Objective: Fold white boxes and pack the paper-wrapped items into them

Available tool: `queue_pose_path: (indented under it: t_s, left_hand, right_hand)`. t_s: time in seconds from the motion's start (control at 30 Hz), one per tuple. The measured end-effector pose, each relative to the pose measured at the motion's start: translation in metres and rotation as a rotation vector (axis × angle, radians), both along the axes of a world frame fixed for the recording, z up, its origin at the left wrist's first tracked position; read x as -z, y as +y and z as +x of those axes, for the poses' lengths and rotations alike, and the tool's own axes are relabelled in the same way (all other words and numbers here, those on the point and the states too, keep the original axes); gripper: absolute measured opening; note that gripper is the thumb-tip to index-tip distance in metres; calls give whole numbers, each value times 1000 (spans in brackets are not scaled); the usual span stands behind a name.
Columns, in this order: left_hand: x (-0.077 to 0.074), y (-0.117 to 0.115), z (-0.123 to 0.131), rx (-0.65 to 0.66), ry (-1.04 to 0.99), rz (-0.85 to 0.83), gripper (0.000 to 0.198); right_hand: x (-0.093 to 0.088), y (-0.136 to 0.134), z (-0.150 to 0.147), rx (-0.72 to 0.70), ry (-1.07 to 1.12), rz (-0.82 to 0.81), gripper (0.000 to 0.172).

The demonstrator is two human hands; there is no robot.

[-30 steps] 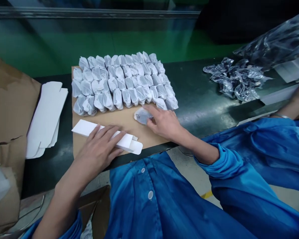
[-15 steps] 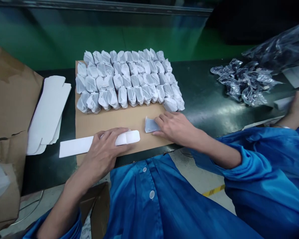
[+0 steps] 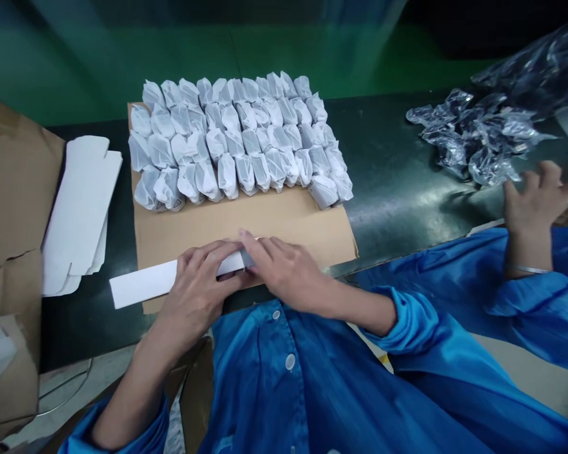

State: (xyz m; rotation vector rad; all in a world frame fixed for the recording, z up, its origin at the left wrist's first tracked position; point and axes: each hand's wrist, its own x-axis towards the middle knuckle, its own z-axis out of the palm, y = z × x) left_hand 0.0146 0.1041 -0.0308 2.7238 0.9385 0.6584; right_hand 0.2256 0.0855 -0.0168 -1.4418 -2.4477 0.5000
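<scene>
A long white carton lies across the near edge of a brown cardboard sheet. My left hand is wrapped over the carton's right end and holds it. My right hand meets that end with closed fingers pressed on a small white-wrapped packet, which is almost wholly hidden at the carton's mouth. Several rows of the same white-wrapped packets lie on the far part of the sheet.
Flat white carton blanks lie at the left beside a brown cardboard box. At the right, another person's hand with spread fingers rests near a heap of clear plastic bags. The bench top is dark green.
My right hand slid the packet left from the middle of the sheet to the carton's open end. My left hand turned the carton and kept hold of it. The other person's hand came into view.
</scene>
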Motion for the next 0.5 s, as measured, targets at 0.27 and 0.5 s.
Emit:
queue_pose_path:
  t_s: [0.27,0.5]
  left_hand:
    - [17,-15,4,-133,-221,152,30]
    - [-21,-1,-16,-427,-192,275,61]
  right_hand:
    - [10,-9,-21,128,797,-426,63]
    - [-30,22,63,319,507,-103,40]
